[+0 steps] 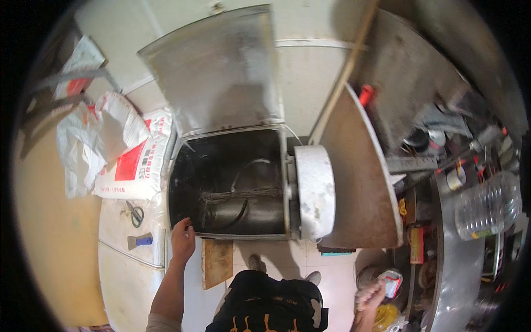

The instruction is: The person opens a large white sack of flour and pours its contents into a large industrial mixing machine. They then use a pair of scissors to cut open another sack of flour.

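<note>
Before me stands a metal dough mixer, its steel tub [249,216] open and holding curved bars. The sheet-metal lid [220,74] is raised against the wall, and a round white housing [316,193] is on the tub's right side. My left hand [183,240] rests at the tub's near left corner, fingertips over the rim; no object shows in it. At the lower right, my right hand [370,295] is held with curled fingers beside a container with a red and white label [391,283]; whether it holds anything cannot be told.
Scissors [136,215] and a blue-handled scraper [140,241] lie on a white surface at left, below printed sacks [137,162]. A wooden pole [340,83] leans behind a brown board [356,182]. On the right are a metal counter [454,265] and a clear plastic bottle [487,205].
</note>
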Motion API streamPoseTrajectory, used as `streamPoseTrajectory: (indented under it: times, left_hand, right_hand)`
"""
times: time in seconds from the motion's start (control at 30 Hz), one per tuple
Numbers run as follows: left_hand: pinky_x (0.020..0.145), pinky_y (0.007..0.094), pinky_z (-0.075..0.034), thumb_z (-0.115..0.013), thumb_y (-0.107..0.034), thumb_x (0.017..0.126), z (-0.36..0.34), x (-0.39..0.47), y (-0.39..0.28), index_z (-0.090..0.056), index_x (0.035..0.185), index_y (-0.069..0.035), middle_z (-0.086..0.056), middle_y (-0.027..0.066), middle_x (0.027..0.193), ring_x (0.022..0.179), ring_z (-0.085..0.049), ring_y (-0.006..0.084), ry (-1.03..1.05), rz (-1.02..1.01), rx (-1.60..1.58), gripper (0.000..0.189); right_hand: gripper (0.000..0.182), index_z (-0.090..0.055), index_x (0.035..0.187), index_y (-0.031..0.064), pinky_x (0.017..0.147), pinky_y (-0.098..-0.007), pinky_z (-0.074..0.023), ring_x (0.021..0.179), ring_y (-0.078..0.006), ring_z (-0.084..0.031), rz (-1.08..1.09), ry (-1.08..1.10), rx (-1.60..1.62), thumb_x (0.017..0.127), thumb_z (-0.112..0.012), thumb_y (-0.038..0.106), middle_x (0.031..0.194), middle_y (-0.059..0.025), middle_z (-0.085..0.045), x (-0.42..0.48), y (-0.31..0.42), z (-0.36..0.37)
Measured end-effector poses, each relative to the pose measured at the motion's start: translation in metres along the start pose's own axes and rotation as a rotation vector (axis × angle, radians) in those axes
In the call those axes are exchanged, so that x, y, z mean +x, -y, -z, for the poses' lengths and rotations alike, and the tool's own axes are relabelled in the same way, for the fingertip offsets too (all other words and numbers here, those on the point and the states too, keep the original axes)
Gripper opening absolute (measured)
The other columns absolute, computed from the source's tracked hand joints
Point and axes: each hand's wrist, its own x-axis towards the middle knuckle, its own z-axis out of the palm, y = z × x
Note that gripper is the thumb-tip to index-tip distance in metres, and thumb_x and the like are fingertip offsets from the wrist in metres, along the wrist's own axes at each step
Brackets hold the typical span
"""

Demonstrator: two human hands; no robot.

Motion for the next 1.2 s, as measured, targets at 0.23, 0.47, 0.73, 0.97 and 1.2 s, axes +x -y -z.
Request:
streamPoseTrajectory:
  times: [0.23, 0.47, 0.73, 0.97, 1.2]
  left_hand:
    - [0.084, 0.0440, -0.049, -0.059, -0.022, 0.086, -0.015, 0.054, 0.049, -0.061, 0.112, -0.004, -0.065, 0.0176, 0.101, 0.096, -0.061, 0.0361, 0.180, 0.016, 0.124, 0.031]
    - [0.075, 0.0459, -0.051, -0.062, -0.028, 0.082, -0.012, 0.066, 0.062, -0.063, 0.104, -0.004, -0.066, 0.0172, 0.091, 0.085, -0.063, 0.0356, 0.183, 0.030, 0.065, 0.033]
    - [0.074, 0.0451, -0.052, -0.066, -0.026, 0.076, -0.010, 0.084, 0.065, -0.064, 0.107, -0.005, -0.066, 0.0168, 0.093, 0.084, -0.064, 0.0337, 0.262, 0.098, 0.087, 0.038]
    - [0.068, 0.0411, -0.052, -0.062, -0.022, 0.074, -0.018, 0.099, 0.060, -0.067, 0.097, -0.002, -0.066, 0.0164, 0.086, 0.077, -0.064, 0.0321, 0.304, 0.117, 0.168, 0.030]
    - [0.066, 0.0413, -0.055, -0.062, -0.016, 0.076, -0.029, 0.104, 0.068, -0.066, 0.102, 0.001, -0.066, 0.0182, 0.085, 0.073, -0.064, 0.0350, 0.263, 0.092, 0.112, 0.031]
  right_hand:
    - [0.046, -0.031, 0.056, 0.0194, 0.033, -0.0261, -0.0172, 0.037, -0.0080, -0.024, -0.103, 0.113, -1.076, 0.094, -0.052, 0.034, 0.047, 0.0045, -0.024, 0.125, -0.262, -0.171]
    - [0.036, -0.063, 0.070, 0.0027, 0.047, -0.0387, -0.0423, 0.051, -0.0222, -0.057, -0.448, -0.005, -2.163, 0.092, -0.057, 0.030, 0.060, -0.0093, -0.059, 0.305, -0.394, -0.103]
    - [0.052, -0.051, 0.132, 0.0051, 0.105, -0.0451, -0.0387, 0.126, -0.0363, -0.048, -1.121, 1.185, -3.015, 0.092, -0.051, 0.039, 0.135, -0.0201, -0.052, 0.460, -0.362, 0.063]
    - [0.044, -0.049, 0.129, -0.0004, 0.096, -0.0469, -0.0441, 0.115, -0.0356, -0.054, -0.748, 0.718, -2.512, 0.094, -0.050, 0.026, 0.129, -0.0221, -0.053, 0.490, -0.495, 0.116]
    - [0.044, -0.050, 0.127, -0.0004, 0.096, -0.0476, -0.0438, 0.116, -0.0354, -0.053, -0.015, 0.461, -2.699, 0.093, -0.052, 0.027, 0.130, -0.0219, -0.052, 0.533, -0.575, 0.123]
